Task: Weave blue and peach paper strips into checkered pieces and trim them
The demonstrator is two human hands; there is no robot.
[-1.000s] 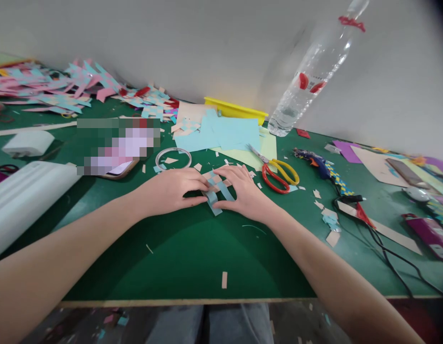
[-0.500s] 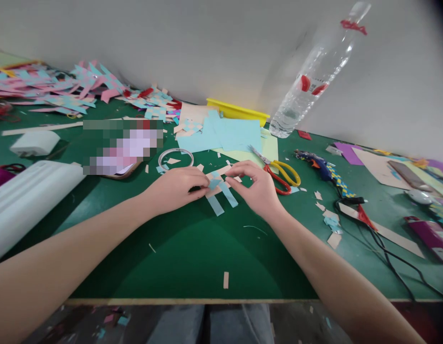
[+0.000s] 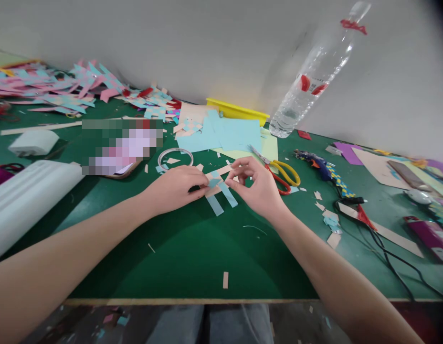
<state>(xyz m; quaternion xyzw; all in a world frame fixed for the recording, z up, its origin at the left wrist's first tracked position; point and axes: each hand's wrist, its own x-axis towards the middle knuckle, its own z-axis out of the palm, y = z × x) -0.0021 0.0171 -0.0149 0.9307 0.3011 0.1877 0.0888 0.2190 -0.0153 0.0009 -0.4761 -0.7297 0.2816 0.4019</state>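
Observation:
A small piece of woven paper strips (image 3: 214, 178), light blue crossed with pale peach, is held just above the green table between my hands. Two blue tails of it hang toward me. My left hand (image 3: 176, 191) grips its left side between thumb and curled fingers. At its right edge, my right hand (image 3: 252, 186) has thumb and index finger pinched on the ends of the strips, the other fingers bent. The fingertips hide part of the weave. Scissors (image 3: 282, 174) with red and yellow handles lie just beyond my right hand. A roll of clear tape (image 3: 175, 159) lies beyond my left hand.
Blue paper sheets (image 3: 239, 134) lie at the back before a yellow tray (image 3: 239, 112). A clear bottle (image 3: 314, 76) stands behind. A phone (image 3: 124, 148) and a white charger (image 3: 33, 142) sit left; cut strips (image 3: 64, 86) pile behind them. Black cables (image 3: 386, 253) run at right.
The fingers of my right hand have lifted and curled slightly at the paper's right edge. My left hand and the woven piece have hardly moved.

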